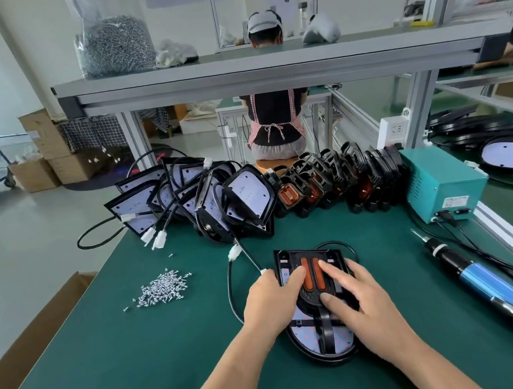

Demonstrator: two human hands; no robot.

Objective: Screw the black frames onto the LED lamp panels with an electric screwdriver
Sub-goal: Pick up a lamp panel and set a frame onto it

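Near the middle of the desk's [114, 360] front edge lies an LED lamp panel [307, 329], its white face with red dots turned up. A black frame [285, 260] with two orange strips [312, 276] sits on top of the panel, and both hands are on the frame.

The left hand [271, 301] holds the frame's left rim. Its thumb lies across the top beside the orange strips and its fingers curl down over the edge, with the tips hidden. The right hand [366, 308] lies flat and spread on the frame with straight fingers. Its forefinger reaches onto the right orange strip and its thumb presses lower down, near the frame's black stem.

A black cable [229, 291] loops off the panel's left side to a white connector [234, 252].

The electric screwdriver [483, 277], blue-banded, lies untouched along the desk's right edge, tip pointing toward the far side. Its leads run to a teal power box [443, 182] at the far right corner.

A loose heap of small silver screws [163, 286] lies left of the hands, well apart from them.

Along the far edge, more LED panels [250, 195] lean in a stack at the left with their cables trailing. A row of black frames [337, 174] stands on edge to their right.

On the shelf above stands a clear bag of screws [115, 46].
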